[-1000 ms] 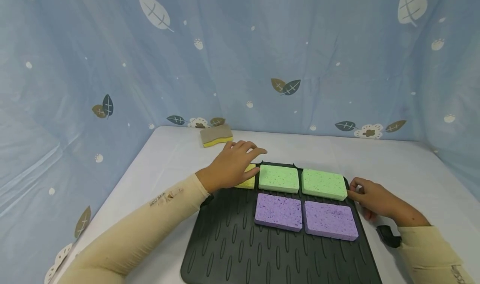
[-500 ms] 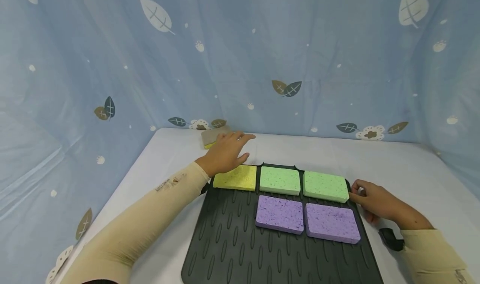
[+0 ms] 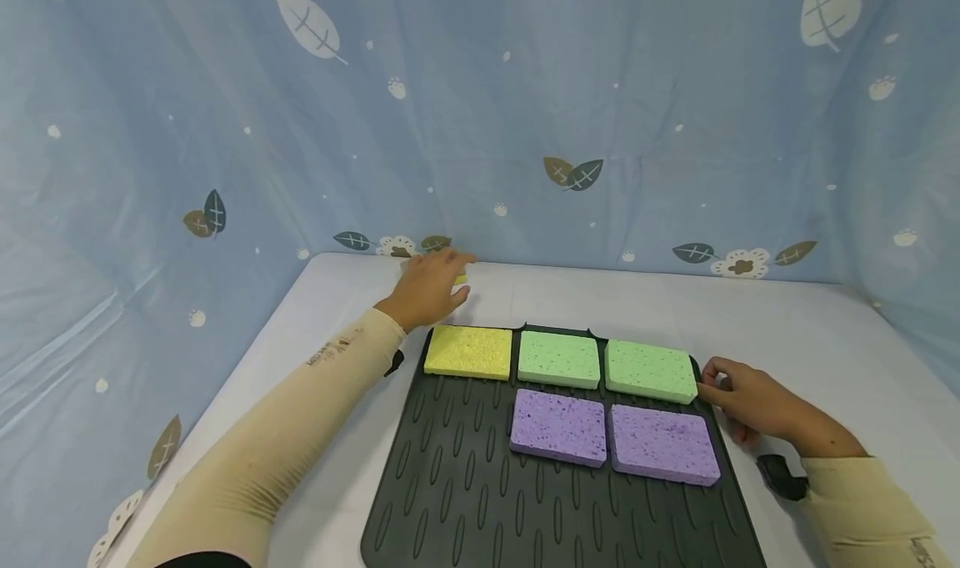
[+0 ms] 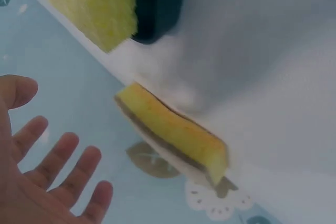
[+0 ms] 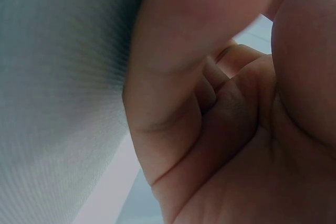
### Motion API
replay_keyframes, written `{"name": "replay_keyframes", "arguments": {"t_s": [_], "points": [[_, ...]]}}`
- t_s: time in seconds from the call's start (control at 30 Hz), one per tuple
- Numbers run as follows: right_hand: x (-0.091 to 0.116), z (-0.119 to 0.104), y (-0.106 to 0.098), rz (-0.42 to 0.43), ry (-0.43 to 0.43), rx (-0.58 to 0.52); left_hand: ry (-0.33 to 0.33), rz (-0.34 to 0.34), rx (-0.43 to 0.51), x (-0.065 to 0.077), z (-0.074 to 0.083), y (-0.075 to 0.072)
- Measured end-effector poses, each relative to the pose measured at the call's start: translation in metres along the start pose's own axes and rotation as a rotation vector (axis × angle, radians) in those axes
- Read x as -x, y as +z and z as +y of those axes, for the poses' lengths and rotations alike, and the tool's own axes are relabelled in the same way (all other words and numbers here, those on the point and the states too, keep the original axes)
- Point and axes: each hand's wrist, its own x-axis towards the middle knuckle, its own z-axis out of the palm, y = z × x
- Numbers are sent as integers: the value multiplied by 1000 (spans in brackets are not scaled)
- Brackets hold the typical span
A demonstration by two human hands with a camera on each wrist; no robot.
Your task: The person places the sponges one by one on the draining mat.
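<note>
My left hand (image 3: pixel 426 289) reaches over the far left of the table with its fingers spread. Mostly hidden beneath it in the head view is a grey-and-yellow scouring sponge (image 4: pixel 173 132). The left wrist view shows a gap between that sponge and the open hand (image 4: pixel 58 166). My right hand (image 3: pixel 757 401) rests on the table with loosely bent fingers, its thumb side at the right edge of a dark ridged mat (image 3: pixel 450 485), beside a light green sponge (image 3: pixel 650 370). In the right wrist view its bent fingers (image 5: pixel 168 77) show no object between them.
On the mat's back row lie a yellow sponge (image 3: pixel 468 352) and another light green sponge (image 3: pixel 558 359). Before them are two purple sponges (image 3: pixel 558 426), (image 3: pixel 663 443). A white cloth (image 3: pixel 750 318) covers the table. A blue patterned curtain (image 3: pixel 480 118) hangs behind.
My left hand has moved back and left from above the yellow sponge to over the scouring sponge. The yellow sponge now shows whole. My right hand has stayed in place.
</note>
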Motion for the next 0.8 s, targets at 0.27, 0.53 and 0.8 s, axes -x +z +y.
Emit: {"name": "replay_keyframes", "arguments": {"t_s": [0.27,0.53,0.8], "points": [[0,-1,0,0,1,1,-60,-41,26,-3,-16,3],[0,-2,-1,-5,11,1,-150,-115,17,-1,-29,7],[0,-3,-1,-5,8,0,-232,-228,-7,-2,-39,9]]}}
